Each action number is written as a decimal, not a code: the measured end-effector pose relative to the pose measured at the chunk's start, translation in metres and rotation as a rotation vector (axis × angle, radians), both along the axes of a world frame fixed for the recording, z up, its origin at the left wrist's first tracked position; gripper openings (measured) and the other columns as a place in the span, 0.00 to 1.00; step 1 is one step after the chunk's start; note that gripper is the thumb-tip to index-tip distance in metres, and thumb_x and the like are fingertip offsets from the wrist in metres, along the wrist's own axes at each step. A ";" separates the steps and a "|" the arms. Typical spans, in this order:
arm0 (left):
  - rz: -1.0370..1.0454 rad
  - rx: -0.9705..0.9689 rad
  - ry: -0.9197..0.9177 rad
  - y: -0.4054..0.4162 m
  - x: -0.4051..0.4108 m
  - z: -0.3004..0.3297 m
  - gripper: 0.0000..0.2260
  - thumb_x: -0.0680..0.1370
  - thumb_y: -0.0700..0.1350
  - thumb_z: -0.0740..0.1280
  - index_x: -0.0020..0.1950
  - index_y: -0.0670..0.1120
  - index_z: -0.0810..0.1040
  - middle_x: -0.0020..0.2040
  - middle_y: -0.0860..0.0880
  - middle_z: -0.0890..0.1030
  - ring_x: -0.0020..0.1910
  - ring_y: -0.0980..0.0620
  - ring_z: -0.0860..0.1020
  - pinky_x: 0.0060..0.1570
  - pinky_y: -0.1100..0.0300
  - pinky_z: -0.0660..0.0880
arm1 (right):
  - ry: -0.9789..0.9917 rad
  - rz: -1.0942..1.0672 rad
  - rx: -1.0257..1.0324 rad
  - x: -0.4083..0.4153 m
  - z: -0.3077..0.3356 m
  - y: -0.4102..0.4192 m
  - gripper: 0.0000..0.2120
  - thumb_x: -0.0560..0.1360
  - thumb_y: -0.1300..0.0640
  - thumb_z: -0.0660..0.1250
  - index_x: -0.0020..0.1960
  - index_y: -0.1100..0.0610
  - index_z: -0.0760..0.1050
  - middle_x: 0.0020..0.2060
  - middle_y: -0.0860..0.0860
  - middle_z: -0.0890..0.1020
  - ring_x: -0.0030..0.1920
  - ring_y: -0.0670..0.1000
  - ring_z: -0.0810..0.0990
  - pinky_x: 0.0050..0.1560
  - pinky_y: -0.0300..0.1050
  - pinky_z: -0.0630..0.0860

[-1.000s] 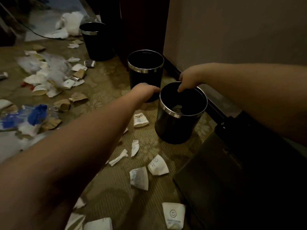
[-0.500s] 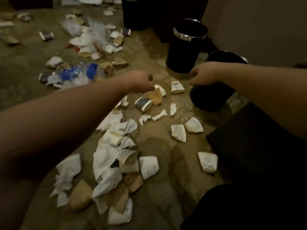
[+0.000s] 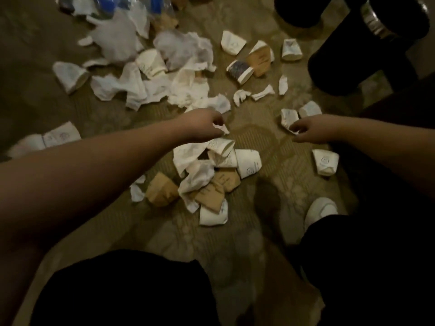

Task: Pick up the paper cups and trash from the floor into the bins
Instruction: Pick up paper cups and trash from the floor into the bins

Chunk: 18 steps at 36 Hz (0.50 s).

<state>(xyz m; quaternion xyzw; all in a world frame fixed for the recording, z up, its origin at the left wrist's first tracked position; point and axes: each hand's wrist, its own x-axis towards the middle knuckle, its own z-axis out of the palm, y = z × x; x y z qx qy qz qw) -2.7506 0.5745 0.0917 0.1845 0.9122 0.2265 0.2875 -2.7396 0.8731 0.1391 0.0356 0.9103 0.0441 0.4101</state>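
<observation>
Head view: at nine o'clock, crumpled white paper cups [image 3: 150, 63] litter the patterned carpet [image 3: 259, 243]; the left hand [image 3: 202, 124] pinches a torn white scrap [image 3: 222, 130]; the right hand [image 3: 310, 129] pinches a crushed white cup [image 3: 289, 118], probably because the black bins [image 3: 367, 67] wait at one o'clock.

Crushed white and brown paper cups [image 3: 213, 175] litter the carpet beside black bins [image 3: 367, 55].

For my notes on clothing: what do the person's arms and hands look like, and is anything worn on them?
Both forearms are bare; no sleeve, watch, ring or glove shows on the left hand or right hand. Dim light hides finer detail.
</observation>
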 end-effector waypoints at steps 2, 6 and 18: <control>0.010 0.024 -0.034 -0.005 0.012 -0.010 0.18 0.80 0.52 0.66 0.67 0.47 0.76 0.65 0.48 0.77 0.59 0.49 0.76 0.49 0.60 0.69 | -0.052 -0.028 0.013 0.016 -0.004 0.006 0.25 0.78 0.42 0.65 0.73 0.47 0.69 0.67 0.50 0.76 0.64 0.52 0.75 0.66 0.49 0.71; -0.029 0.019 -0.089 -0.006 0.039 -0.025 0.15 0.79 0.50 0.66 0.64 0.46 0.78 0.62 0.47 0.78 0.54 0.51 0.75 0.49 0.59 0.69 | -0.185 -0.090 0.047 0.047 -0.016 0.022 0.22 0.79 0.41 0.64 0.71 0.46 0.70 0.62 0.49 0.78 0.58 0.50 0.78 0.62 0.51 0.75; -0.175 -0.122 -0.166 0.038 0.078 -0.092 0.14 0.79 0.50 0.66 0.64 0.49 0.77 0.61 0.50 0.77 0.57 0.51 0.76 0.54 0.57 0.75 | 0.203 -0.437 -0.033 0.118 -0.136 0.126 0.26 0.79 0.48 0.62 0.75 0.57 0.65 0.71 0.59 0.65 0.70 0.64 0.65 0.66 0.59 0.68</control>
